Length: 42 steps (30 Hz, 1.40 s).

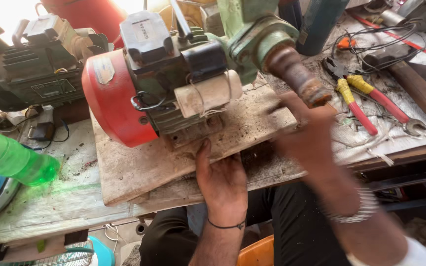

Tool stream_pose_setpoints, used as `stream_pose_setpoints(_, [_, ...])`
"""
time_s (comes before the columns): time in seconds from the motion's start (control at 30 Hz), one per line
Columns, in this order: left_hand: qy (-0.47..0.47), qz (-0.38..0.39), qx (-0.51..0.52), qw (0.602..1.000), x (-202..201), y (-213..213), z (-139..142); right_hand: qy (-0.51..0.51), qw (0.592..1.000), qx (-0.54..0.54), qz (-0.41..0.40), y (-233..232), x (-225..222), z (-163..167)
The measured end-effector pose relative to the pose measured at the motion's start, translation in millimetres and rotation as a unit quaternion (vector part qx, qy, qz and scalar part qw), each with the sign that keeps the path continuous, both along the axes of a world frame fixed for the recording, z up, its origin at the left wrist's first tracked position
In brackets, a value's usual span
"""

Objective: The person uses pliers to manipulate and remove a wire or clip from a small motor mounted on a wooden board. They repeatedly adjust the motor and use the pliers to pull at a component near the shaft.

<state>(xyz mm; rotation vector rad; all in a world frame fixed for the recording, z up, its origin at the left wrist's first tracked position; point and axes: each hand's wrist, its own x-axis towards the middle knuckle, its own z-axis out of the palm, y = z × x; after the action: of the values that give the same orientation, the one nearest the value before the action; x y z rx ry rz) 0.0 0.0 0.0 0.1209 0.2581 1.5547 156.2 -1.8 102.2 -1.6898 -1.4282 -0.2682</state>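
Our red and green motor pump [173,83] sits on a worn wooden board [139,167] near the front edge of the cluttered surface [50,207], and could tip off if the board slides. Our left hand [220,180] lies flat and open against the board's front edge. Our right hand [306,133], blurred, reaches under the rusty pipe outlet [301,81]; we cannot tell its grip, near red-handled pliers [358,101].

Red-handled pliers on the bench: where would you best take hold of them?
Judging by their pose, grip the pliers by the two red handles, coming from the near right. The handles splay toward the bench edge and lie bare, while the dark jaws point into tangled black wires.
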Motion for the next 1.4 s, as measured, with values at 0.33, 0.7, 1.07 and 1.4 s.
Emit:
stream_pose_setpoints(0.33, [-0.037,-0.01,-0.005,0.999,2.8,0.3,0.2,-0.244,0.81,-0.501,-0.185,33.2,208.4,-80.2])
stream_pose_setpoints(0.7, [-0.021,0.0,0.022,1.0,2.0,-1.3,1.0,-0.198,0.942,-0.201,0.185,-26.6,195.0,-61.6])
stream_pose_setpoints(1.07, [-0.017,0.001,0.01,1.0,4.3,0.3,-1.4,-0.38,0.854,-0.284,0.213,-10.2,87.1,-22.7])
stream_pose_setpoints(1.4, [-0.028,-0.005,0.021,0.999,5.9,0.6,-3.8,-0.354,0.811,-0.405,0.231,2.1,77.7,-2.1])
